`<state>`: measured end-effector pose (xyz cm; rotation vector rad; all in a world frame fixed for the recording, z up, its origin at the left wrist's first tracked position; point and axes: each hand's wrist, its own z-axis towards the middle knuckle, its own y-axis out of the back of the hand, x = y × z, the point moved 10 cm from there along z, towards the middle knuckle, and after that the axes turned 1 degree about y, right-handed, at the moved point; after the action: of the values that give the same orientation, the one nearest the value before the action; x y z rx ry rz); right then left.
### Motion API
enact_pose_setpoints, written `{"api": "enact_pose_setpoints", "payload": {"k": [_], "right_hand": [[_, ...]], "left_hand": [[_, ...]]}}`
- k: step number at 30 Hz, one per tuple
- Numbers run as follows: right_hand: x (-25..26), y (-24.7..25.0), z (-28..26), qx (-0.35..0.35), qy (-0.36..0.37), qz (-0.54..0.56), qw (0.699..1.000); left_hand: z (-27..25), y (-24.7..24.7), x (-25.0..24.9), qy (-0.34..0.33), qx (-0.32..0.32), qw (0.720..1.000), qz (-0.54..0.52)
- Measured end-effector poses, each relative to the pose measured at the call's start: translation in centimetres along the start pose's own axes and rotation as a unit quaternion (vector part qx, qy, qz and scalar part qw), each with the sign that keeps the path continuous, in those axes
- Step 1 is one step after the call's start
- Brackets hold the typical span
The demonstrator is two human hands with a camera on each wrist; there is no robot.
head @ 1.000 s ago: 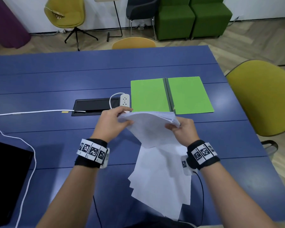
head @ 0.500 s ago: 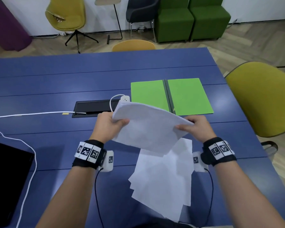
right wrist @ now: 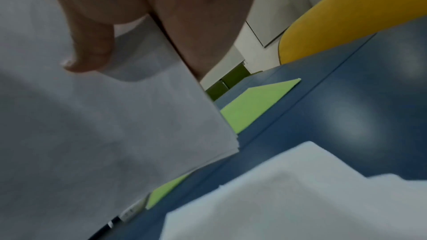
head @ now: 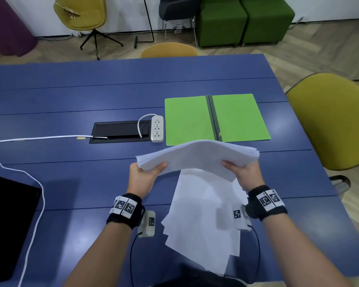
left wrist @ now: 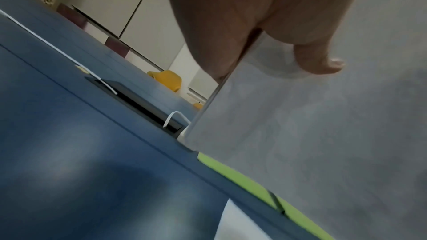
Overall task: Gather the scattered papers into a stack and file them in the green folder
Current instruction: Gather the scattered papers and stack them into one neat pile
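Note:
Both hands hold a thick stack of white papers (head: 197,157) flat above the blue table, bowed upward in the middle. My left hand (head: 145,172) pinches its left edge, thumb on top. My right hand (head: 244,172) pinches the right near corner. From below, the stack (left wrist: 312,134) fills the left wrist view with my thumb across it; the right wrist view shows the stack (right wrist: 104,125) too. The green folder (head: 216,119) lies open just beyond the stack. Several loose white sheets (head: 203,220) lie fanned on the table under my hands.
A white power strip (head: 157,128) and a black cable hatch (head: 120,132) sit left of the folder. A white cable (head: 37,138) runs left. A black laptop (head: 6,222) is at the near left. A yellow chair (head: 332,121) stands at the right edge.
The stack has turned from a steep tilt to nearly flat and moved forward toward the folder. My hands have spread apart to its opposite ends.

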<state>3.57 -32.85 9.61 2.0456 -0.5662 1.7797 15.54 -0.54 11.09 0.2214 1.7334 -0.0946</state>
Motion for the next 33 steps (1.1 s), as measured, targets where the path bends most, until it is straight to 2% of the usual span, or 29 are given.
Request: {"api": "enact_pose_setpoints", "payload": {"k": [4,6,9,11,16,18,21,23,26,29,33], "right_hand": [[-4.3,0.1,-1.0,0.023,-0.089,-0.049,0.995],[-5.4,0.4,-1.1,0.011,-0.111,-0.060,0.992],[-4.8,0.1,-0.7,-0.007,-0.099,-0.067,0.993],[-3.4,-0.1,-0.3,-0.024,-0.073,-0.043,0.996],[-0.4,0.6,-0.1,-0.063,0.000,0.015,0.998],[-1.3,0.7,-0.4,-0.062,-0.014,0.004,0.998],[-4.1,-0.2,-1.0,-0.022,-0.068,-0.020,0.997],[-5.0,-0.7,-1.0,-0.023,-0.089,-0.028,0.995],[-4.0,-0.8,-0.8,-0.049,-0.069,-0.005,0.996],[-3.4,-0.3,-0.9,-0.062,-0.049,0.014,0.997],[-6.7,-0.3,-1.4,-0.020,-0.120,-0.082,0.989]], "left_hand": [[-0.2,-0.9,3.3,0.046,0.028,0.998,0.023],[0.0,-1.2,4.8,0.069,0.034,0.997,0.032],[0.7,-0.8,5.3,0.070,-0.002,0.995,0.064],[1.1,-0.9,4.6,0.073,-0.021,0.997,0.027],[1.1,-1.1,1.0,-0.006,-0.017,1.000,-0.008],[1.2,-0.4,2.1,0.000,-0.017,1.000,-0.015],[0.9,-0.6,4.8,0.041,0.011,0.999,0.020],[0.8,-0.5,5.6,0.061,-0.003,0.998,0.028],[1.3,-0.3,5.2,0.064,-0.033,0.997,0.015],[1.1,-0.3,4.1,0.036,-0.022,0.999,0.016],[0.1,0.3,7.2,0.083,-0.014,0.994,0.070]]}}
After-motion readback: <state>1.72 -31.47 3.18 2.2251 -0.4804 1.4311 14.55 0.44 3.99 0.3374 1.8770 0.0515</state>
